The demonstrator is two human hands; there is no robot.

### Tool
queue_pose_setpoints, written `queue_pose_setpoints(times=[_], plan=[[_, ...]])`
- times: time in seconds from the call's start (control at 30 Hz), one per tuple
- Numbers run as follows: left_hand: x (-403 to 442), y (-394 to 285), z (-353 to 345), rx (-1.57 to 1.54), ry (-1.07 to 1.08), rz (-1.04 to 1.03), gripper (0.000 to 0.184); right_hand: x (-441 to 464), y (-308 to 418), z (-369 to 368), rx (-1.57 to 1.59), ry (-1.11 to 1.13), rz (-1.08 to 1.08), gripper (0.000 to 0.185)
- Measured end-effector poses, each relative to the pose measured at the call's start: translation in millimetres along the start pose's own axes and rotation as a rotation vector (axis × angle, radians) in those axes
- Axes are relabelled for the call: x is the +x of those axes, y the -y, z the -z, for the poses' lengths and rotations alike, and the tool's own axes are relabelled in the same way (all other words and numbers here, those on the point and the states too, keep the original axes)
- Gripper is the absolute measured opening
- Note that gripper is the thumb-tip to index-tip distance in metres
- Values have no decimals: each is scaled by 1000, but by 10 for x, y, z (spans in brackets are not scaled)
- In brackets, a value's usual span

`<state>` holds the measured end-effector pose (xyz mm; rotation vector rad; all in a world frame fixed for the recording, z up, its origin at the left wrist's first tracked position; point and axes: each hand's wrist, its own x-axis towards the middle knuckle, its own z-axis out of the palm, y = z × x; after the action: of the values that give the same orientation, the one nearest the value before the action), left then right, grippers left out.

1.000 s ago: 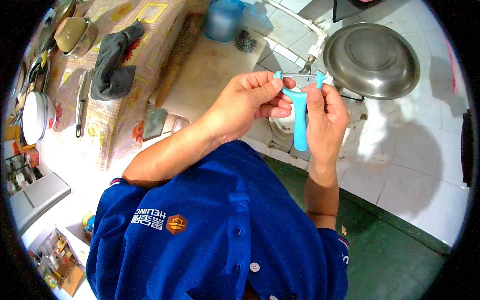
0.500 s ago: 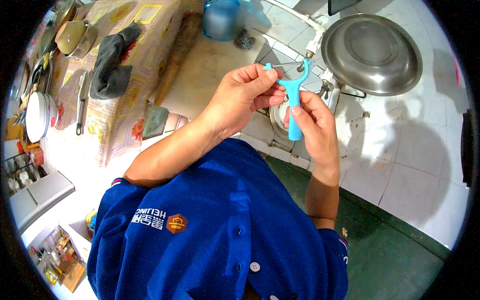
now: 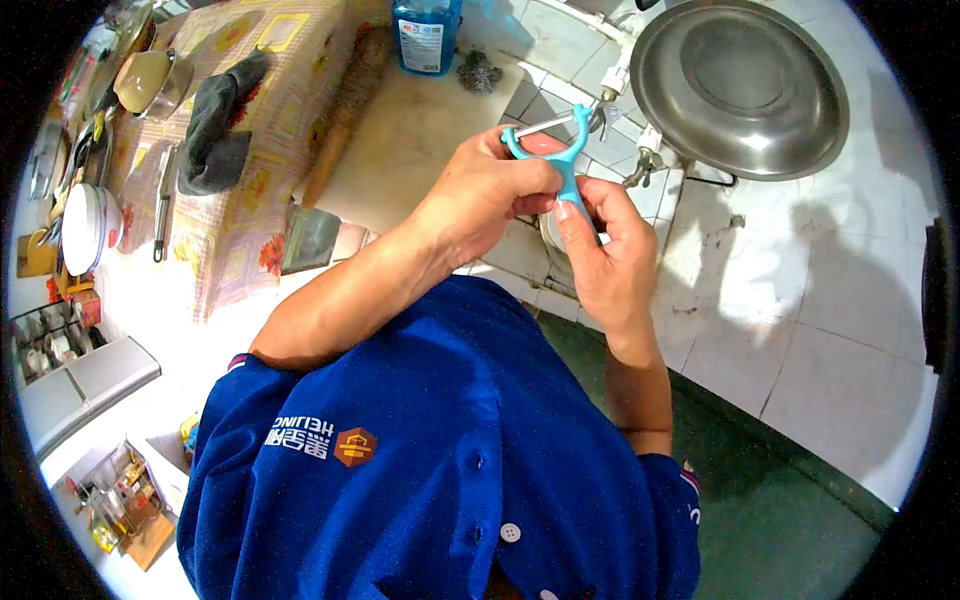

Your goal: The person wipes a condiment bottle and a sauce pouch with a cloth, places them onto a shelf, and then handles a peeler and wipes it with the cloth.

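A light-blue Y-shaped peeler (image 3: 566, 160) is held between my two hands, its metal blade spanning the two prongs at the top. My left hand (image 3: 488, 188) is closed on the left side of its head, thumb across the fork. Lower down, my right hand (image 3: 612, 245) grips the handle between thumb and fingers and hides most of it. The peeler tilts, its right prong higher than the left one.
Beyond my hands lie a pale board (image 3: 410, 150), a blue bottle (image 3: 424, 40) and a dark scouring pad (image 3: 478, 72). A metal basin (image 3: 740, 90) sits at the upper right by a tap (image 3: 648, 160). A grey cloth (image 3: 215, 125) lies on the patterned tablecloth (image 3: 240, 215) at left.
The peeler has moved left and tilted further, with its handle now mostly covered by my right hand. Both hands stay on it, and my right hand has shifted left.
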<state>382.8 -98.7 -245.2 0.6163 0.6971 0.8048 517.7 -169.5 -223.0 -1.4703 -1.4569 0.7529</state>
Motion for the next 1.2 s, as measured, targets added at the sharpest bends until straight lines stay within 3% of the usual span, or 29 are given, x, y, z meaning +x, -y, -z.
queue_pose_setpoints(times=[0.2,0.37,0.63,0.83,1.03,1.2], plan=[[11,135,-125,31,-38,-41,24,-58,-161,80,2,-68,87,18],[13,188,-188,-7,35,-39,26,-89,-164,255,55,-50,39,18],[-27,271,-232,161,96,-155,49,-150,-248,426,65,-71,31,20],[-44,286,-271,339,104,-328,49,-215,-128,431,-18,-73,6,20],[10,147,-146,432,202,-163,44,-235,-82,318,-68,-155,71,19],[-73,-63,-22,289,200,-209,52,-170,24,55,-123,-201,155,19]])
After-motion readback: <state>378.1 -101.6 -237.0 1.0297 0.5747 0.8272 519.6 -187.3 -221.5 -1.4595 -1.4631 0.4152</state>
